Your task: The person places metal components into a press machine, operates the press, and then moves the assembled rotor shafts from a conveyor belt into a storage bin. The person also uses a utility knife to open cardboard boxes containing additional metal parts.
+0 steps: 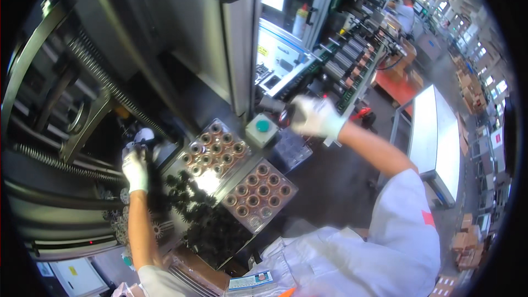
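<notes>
Two gloved hands out wide, one on each side of the station! The left hand is deep among the machine's springs and bars, right up by a pale rounded part; its fingers look bent, but whether they're clamped on anything I cannot tell from here. Across to the right hand, stretched beyond the green button, and there's a dark piece at the fingers, between them and the thumb by the look of it; the blur is heavy, so I can't call whether they're closed on it or just around it

Down on the table, between the two arms, lie two clear trays: the far tray and the near tray, both set with rows of copper-coloured rings. Just beside them, on the left, a heap of black toothed parts, and below the right hand another clear tray

So which step is this? My read: a part-handling moment, the left side tending the machine while the right side deals with a single piece. What does the next move call for? A sure grip on that dark piece, I'd say, a clear path over the button, and the left fingers kept well away from those springs
</notes>
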Action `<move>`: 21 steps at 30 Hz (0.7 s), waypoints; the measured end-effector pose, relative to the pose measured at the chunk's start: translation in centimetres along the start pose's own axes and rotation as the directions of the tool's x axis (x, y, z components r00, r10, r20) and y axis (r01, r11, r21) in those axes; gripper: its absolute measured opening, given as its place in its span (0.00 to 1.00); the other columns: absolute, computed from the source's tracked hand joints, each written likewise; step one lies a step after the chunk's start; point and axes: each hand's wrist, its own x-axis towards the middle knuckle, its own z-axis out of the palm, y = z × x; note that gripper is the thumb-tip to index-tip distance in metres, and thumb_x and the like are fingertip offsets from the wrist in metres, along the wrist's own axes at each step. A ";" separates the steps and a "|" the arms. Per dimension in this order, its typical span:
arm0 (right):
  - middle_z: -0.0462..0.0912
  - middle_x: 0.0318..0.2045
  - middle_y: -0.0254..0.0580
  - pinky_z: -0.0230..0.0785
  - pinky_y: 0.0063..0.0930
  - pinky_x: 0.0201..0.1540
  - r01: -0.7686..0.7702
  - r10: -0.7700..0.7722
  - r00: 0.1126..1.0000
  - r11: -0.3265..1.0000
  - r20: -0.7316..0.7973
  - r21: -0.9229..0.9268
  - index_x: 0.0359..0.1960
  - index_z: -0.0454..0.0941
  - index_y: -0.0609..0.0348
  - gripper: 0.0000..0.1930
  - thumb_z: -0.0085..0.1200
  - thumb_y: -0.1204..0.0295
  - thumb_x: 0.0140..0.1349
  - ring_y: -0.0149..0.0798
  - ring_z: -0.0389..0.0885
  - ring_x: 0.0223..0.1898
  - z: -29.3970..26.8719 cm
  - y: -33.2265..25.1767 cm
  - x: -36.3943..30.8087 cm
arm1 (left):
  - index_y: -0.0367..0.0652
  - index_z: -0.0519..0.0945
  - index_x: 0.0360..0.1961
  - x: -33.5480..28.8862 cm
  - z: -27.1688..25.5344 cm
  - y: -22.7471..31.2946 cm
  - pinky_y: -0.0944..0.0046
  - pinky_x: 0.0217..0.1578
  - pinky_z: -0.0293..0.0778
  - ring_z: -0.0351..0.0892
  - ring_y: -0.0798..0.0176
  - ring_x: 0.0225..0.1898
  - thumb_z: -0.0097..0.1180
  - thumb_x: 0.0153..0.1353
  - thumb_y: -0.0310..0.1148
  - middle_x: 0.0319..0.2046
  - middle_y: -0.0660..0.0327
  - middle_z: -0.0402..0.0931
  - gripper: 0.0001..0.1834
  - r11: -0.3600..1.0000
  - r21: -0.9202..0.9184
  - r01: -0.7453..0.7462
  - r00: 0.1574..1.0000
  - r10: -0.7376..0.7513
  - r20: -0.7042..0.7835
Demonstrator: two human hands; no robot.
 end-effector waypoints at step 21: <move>0.80 0.54 0.52 0.69 0.43 0.60 0.035 -0.041 0.930 0.999 -0.366 -0.024 0.59 0.76 0.58 0.25 0.61 0.62 0.62 0.52 0.77 0.58 1.3 14.1 2.4 | 0.41 0.79 0.57 -1.3 -0.2 5.0 0.49 0.46 0.80 0.83 0.40 0.48 0.54 0.65 0.60 0.54 0.40 0.78 0.34 0.955 0.286 0.077 0.963 -0.146 0.227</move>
